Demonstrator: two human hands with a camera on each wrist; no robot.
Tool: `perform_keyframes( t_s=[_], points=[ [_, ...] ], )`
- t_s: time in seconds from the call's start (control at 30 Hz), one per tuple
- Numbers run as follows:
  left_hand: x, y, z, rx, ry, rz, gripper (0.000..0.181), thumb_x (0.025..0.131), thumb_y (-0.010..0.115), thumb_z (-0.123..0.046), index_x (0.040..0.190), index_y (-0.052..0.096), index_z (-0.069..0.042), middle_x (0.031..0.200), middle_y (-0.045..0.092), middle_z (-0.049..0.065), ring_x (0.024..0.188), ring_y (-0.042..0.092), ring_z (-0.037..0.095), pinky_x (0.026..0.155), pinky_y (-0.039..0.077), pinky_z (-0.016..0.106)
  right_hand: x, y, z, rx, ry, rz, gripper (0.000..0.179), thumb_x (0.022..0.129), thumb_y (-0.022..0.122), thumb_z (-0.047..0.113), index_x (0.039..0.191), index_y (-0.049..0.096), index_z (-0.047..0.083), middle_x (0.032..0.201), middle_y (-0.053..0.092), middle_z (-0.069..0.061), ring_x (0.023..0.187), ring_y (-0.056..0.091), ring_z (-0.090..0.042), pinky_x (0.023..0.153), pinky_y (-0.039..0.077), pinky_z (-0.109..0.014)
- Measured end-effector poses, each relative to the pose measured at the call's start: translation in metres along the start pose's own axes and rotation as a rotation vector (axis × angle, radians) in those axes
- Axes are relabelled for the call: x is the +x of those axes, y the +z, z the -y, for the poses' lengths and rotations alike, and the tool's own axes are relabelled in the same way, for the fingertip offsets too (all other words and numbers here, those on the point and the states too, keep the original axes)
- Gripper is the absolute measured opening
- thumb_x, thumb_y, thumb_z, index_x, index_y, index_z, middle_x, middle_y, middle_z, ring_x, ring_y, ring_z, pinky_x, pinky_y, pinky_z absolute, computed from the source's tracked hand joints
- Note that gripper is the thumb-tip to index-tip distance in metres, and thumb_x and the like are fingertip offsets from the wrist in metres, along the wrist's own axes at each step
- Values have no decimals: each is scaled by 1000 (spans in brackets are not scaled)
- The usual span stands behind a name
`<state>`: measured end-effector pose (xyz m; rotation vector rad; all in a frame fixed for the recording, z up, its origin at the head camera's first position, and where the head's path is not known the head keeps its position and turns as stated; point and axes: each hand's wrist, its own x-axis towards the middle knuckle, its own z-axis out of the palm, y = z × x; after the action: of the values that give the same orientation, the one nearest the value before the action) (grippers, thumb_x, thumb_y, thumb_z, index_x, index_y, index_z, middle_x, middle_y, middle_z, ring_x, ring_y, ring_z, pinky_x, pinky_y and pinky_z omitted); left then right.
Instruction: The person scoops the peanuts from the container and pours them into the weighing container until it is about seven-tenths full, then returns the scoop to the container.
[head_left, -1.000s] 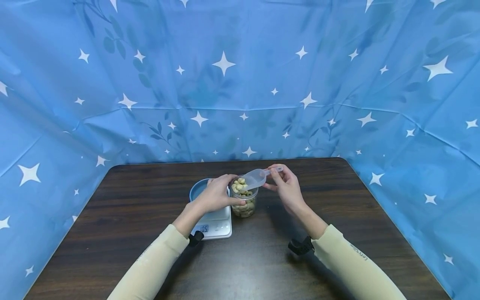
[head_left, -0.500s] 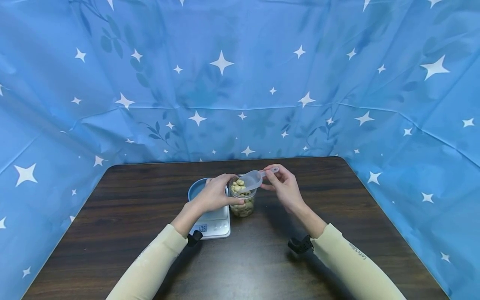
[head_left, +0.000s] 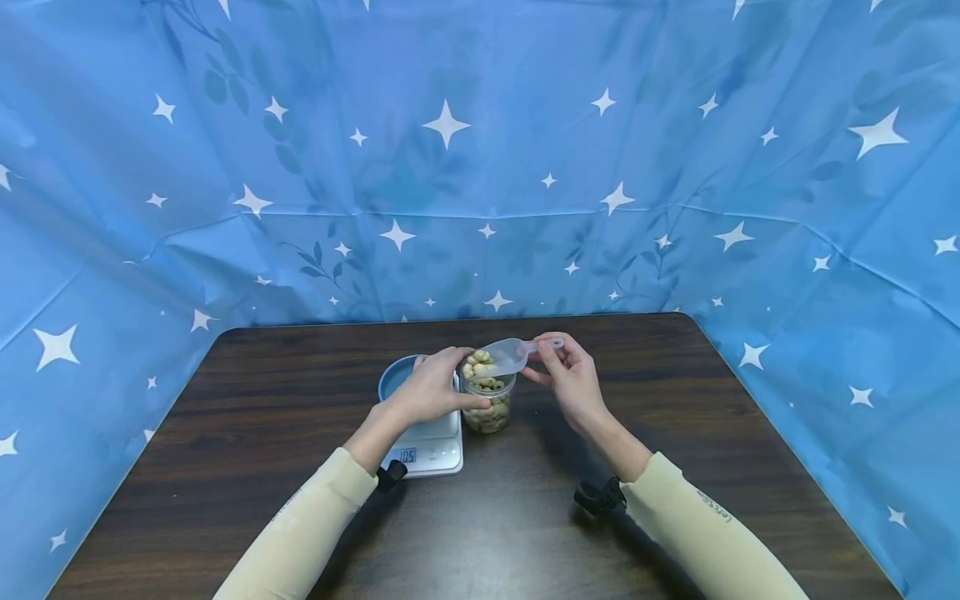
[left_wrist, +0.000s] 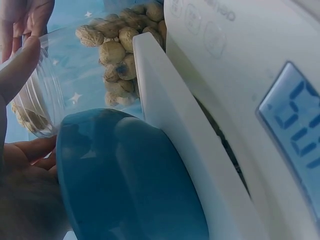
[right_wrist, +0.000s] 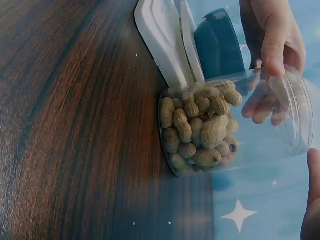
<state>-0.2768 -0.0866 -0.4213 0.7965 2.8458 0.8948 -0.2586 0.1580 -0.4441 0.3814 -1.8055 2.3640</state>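
The right hand (head_left: 573,379) pinches the thin handle of a clear scoop (head_left: 506,357). Its fingers are close together on the handle. The wide end of the scoop tips down to the left, into the mouth of a see-through jar (head_left: 487,414). So the long way of the scoop runs from the right hand, leftward and a bit down, to the jar.

The left hand (head_left: 431,387) holds the top of the jar, thumb on the near side and fingers on the far side. The jar stands upright on the brown worktop (head_left: 525,517), with peanuts (right_wrist: 200,135) heaped in its bottom part. A few more are up by the scoop's wide end; I think they lie in the scoop.

A blue bowl (left_wrist: 115,170) sits on a white scale (head_left: 435,458) just left of the jar. The left hand is nearer to the bowl, and it lies between the bowl and the scoop.
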Motion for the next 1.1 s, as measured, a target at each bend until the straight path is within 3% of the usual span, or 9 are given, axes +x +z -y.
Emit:
perform_keyframes(
  t_s=[0.4, 1.1],
  points=[
    [-3, 0, 1, -13, -24, 19, 91, 82, 84, -53, 151, 48, -5, 145, 56, 11, 135, 51, 30, 111, 29, 59, -4, 0, -1, 65, 69, -43, 39, 108, 54, 20, 128, 48, -13, 115, 66, -7, 108, 66, -20, 89, 56, -42],
    [-4, -5, -5, -6, 1, 35, 91, 85, 82, -51, 152, 46, -2, 147, 54, 15, 135, 51, 32, 111, 28, 63, -8, 3, -6, 170, 101, -66, 28, 108, 55, 23, 121, 54, -2, 118, 65, -7, 114, 64, -24, 92, 55, -43]
  ],
)
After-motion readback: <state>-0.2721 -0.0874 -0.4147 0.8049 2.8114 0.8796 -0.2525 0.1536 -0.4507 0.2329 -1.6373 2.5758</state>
